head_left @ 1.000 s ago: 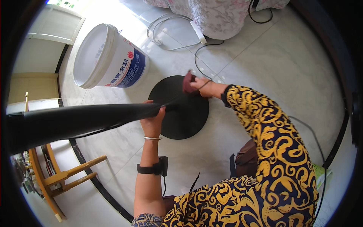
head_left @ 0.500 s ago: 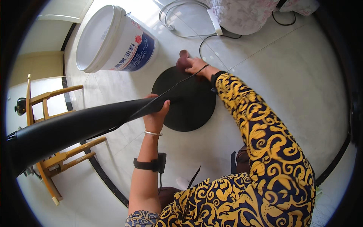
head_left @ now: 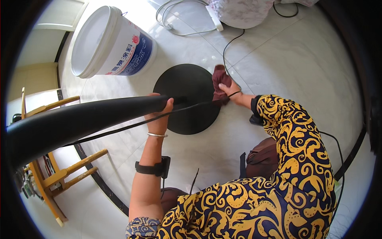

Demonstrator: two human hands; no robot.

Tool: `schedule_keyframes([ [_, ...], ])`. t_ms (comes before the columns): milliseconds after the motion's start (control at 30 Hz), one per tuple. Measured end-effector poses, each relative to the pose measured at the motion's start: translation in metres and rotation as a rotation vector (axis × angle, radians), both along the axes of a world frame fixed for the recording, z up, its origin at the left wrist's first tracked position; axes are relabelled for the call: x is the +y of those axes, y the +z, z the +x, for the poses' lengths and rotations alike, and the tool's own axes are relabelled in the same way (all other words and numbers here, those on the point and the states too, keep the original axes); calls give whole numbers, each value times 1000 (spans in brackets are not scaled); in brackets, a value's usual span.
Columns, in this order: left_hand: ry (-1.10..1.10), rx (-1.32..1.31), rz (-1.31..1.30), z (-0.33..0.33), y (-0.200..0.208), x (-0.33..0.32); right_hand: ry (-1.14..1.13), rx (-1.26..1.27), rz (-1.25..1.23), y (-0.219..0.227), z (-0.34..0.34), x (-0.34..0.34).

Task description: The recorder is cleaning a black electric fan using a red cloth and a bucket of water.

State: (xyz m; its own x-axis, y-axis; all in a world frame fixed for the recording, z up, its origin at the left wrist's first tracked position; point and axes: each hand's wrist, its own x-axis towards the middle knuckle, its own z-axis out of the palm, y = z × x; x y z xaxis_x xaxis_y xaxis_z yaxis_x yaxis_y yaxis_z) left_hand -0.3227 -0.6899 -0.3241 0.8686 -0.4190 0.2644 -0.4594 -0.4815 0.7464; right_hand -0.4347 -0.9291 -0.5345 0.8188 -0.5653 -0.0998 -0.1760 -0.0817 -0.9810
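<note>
A thick black pole (head_left: 91, 113) slants across from the left to a round black base (head_left: 187, 79) on the floor. My left hand (head_left: 160, 115) is closed around the pole's lower end, just above the base. At the base's right edge my right hand (head_left: 232, 91) grips a dark red cloth (head_left: 219, 79), pressed against the rim. A thin black cord (head_left: 179, 109) stretches from under the pole, past the base, to my right hand and beyond it; I cannot tell whether the fingers also hold it.
A white and blue lidded bucket (head_left: 119, 47) stands at the far left. Along the left side is a wooden chair-like frame (head_left: 63, 175). A white power strip (head_left: 215, 18) with its cable lies at the back, beside pale floral fabric (head_left: 242, 12).
My right hand has moved the cloth from the base's far edge round to its right edge. The cord now hangs lower, below the pole. The left hand keeps its grip.
</note>
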Motion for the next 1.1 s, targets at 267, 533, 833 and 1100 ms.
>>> schedule_keyframes([
  [267, 0, 143, -84, -3, 2, 5, 626, 462, 795, 68, -101, 88],
  [533, 6, 218, -114, 0, -4, 1, 1555, 878, 388, 94, -24, 9],
  [833, 39, 197, -171, -2, -3, -4, 423, 535, -550, 61, 55, -176],
  [1100, 61, 161, -66, -3, 1, 5, 729, 214, -843, 46, -31, -97],
])
